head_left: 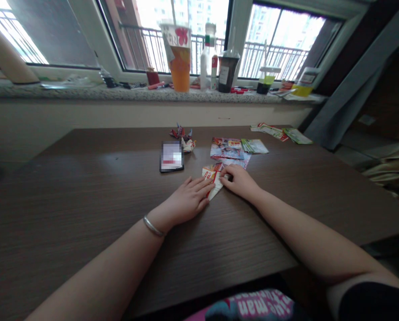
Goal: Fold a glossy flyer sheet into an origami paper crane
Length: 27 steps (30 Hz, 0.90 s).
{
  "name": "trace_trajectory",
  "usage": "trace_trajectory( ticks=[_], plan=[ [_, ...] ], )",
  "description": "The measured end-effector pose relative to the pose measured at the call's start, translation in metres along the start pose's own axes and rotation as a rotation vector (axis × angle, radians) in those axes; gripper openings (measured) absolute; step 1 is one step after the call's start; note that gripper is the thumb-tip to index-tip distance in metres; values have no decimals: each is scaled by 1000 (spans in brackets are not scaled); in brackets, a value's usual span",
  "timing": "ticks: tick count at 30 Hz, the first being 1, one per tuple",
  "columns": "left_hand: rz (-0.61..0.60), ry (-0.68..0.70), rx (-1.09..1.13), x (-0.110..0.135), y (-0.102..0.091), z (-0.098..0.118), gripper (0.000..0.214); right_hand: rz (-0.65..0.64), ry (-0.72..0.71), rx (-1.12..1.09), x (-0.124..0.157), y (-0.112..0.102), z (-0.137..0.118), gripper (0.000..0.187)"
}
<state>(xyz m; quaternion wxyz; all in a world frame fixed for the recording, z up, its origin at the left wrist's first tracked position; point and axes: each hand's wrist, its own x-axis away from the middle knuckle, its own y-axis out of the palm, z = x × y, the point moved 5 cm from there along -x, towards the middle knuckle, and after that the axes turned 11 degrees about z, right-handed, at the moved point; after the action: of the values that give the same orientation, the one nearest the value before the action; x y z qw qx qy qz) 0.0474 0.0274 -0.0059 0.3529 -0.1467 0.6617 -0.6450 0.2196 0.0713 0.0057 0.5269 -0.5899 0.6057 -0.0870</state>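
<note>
A folded piece of printed paper (215, 191), white with red and yellow, lies on the brown table. My left hand (188, 200) rests flat over its left side, fingers stretched out. At the paper's right edge my right hand (242, 182) pinches it between thumb and fingertips. Just beyond sit colourful printed flyers (226, 149), overlapping one another. A black-edged device with a blurred screen (172, 157) lies to the left. Behind and beside it are a white folded paper figure (188, 145) and a dark red and purple folded paper figure (180, 132).
Green-and-white leaflets (255, 146) lie right of the flyers, with more leaflets (273, 131) at the far right table edge. On the stone windowsill (85, 91) stand a tall cup of orange drink (180, 69), white bottles (205, 67), a dark cup (227, 71) and pens.
</note>
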Motion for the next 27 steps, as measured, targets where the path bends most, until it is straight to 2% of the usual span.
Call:
trace_trajectory(
  ticks=[10,17,27],
  plan=[
    [89,70,-62,1,-15,11,47,-47,-42,87,2,-3,-4,10],
    [124,98,-109,2,-9,12,47,-67,-34,137,3,-3,-4,14],
    [81,55,-80,0,-6,11,47,-75,-51,145,2,-3,-3,13]
  ],
)
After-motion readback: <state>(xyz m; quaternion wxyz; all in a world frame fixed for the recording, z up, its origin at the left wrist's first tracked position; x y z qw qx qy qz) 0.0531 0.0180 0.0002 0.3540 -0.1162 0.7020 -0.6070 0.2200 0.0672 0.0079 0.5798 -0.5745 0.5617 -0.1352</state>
